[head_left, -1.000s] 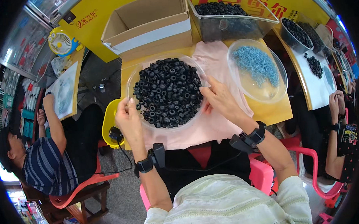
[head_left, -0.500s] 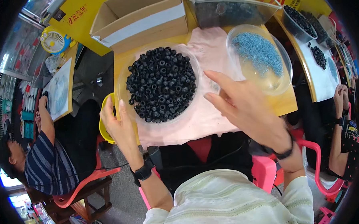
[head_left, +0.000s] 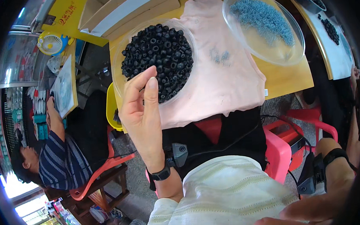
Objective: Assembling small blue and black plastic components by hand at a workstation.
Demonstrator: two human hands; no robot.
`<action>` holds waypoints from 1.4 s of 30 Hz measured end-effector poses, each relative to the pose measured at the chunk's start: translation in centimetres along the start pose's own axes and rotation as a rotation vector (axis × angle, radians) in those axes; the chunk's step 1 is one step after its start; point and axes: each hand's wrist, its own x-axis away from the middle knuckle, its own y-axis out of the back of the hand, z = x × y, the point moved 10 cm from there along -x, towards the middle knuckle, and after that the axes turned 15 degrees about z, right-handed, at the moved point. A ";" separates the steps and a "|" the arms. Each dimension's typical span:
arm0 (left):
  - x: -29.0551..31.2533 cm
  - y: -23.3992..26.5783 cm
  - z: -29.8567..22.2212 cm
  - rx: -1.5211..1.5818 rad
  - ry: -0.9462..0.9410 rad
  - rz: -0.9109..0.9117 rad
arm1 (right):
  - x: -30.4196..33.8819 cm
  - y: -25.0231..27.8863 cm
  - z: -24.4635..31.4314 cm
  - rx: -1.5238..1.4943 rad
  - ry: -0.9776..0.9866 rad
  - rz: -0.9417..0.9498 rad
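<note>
My left hand (head_left: 141, 108) is raised at the near-left rim of a clear round tray (head_left: 194, 51) heaped with small black ring-like parts (head_left: 159, 57). Its thumb and index finger bend toward each other with a slight gap, and I see nothing between them; the other fingers are mostly hidden. Low at the right, beside my cream shirt, my right hand (head_left: 301, 211) is blurred and partly cut off by the lower edge. Its visible fingers are stretched and apart, with nothing seen in them. A few tiny blue pieces (head_left: 219, 56) lie on the pink cloth (head_left: 203, 95).
Another clear round tray (head_left: 262, 58) holds tiny blue pieces at the right of the table. A cardboard box (head_left: 123, 14) stands behind the black parts. A yellow bin (head_left: 111, 109) is below the table's left side. People sit at tables on both sides.
My right hand has left the pink cloth and dropped back to the lower right. My left hand has come over the rim of the black-parts tray, its fingers closer together. The view has shifted.
</note>
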 end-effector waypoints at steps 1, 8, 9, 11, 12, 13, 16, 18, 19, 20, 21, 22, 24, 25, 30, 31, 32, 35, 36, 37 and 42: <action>-0.2 -0.3 0.3 0.018 0.006 -0.002 | 0.0 0.1 0.1 0.003 0.004 -0.006; -1.1 -2.2 0.2 -0.123 -0.050 0.057 | -0.2 0.3 1.3 -0.002 0.058 -0.012; -1.2 -2.5 0.2 -0.121 -0.061 0.066 | -0.4 0.4 1.5 -0.003 0.068 -0.011; -1.4 -2.7 0.2 -0.136 -0.061 0.081 | -0.6 0.6 2.0 -0.004 0.085 -0.010; -1.5 -2.6 0.4 -0.129 -0.054 0.081 | -0.8 0.7 2.1 -0.004 0.093 -0.008; -1.5 -2.6 0.5 -0.138 -0.064 0.074 | -0.9 0.8 2.2 -0.005 0.099 -0.007; -1.7 -2.3 0.7 -0.156 -0.057 0.059 | -1.0 1.0 2.4 -0.006 0.114 -0.006; -1.8 -2.1 0.4 -0.184 -0.043 0.053 | -1.1 1.1 2.5 -0.008 0.121 -0.007; -1.8 -2.1 0.5 -0.170 -0.035 0.051 | -1.1 1.2 2.6 -0.009 0.124 -0.007; -1.8 -2.0 0.7 -0.157 -0.027 0.049 | -1.1 1.2 2.6 -0.011 0.127 -0.008; -1.8 -1.9 0.7 -0.167 -0.018 0.044 | -1.0 1.2 2.7 -0.012 0.129 -0.009; -1.8 -1.7 0.7 -0.167 -0.018 0.039 | -0.9 1.2 2.7 -0.014 0.131 -0.009; -1.8 -1.6 1.1 -0.165 0.016 0.057 | -0.9 1.3 2.8 -0.019 0.137 -0.009; -1.8 -1.5 1.2 -0.167 0.017 0.051 | -0.9 1.2 2.8 -0.023 0.141 -0.007; -1.8 -1.2 1.5 -0.175 -0.005 0.019 | -1.0 1.2 3.1 -0.036 0.162 0.001; -1.8 -1.0 1.7 -0.161 -0.006 0.017 | -1.0 1.2 3.1 -0.036 0.165 0.003; -1.8 -0.9 1.7 -0.158 -0.007 0.010 | -1.0 1.3 3.2 -0.034 0.168 0.003; -1.7 -0.5 1.9 -0.200 0.001 0.005 | -0.8 1.6 3.2 -0.033 0.172 0.011; -1.7 -0.1 1.8 -0.248 -0.016 -0.005 | -0.7 1.7 3.2 -0.033 0.172 0.012; -1.7 0.1 1.6 -0.297 -0.030 -0.011 | -0.6 1.7 3.2 -0.036 0.168 0.010; -1.6 0.4 1.8 -0.344 0.016 -0.017 | 0.2 1.5 2.6 -0.080 0.156 -0.001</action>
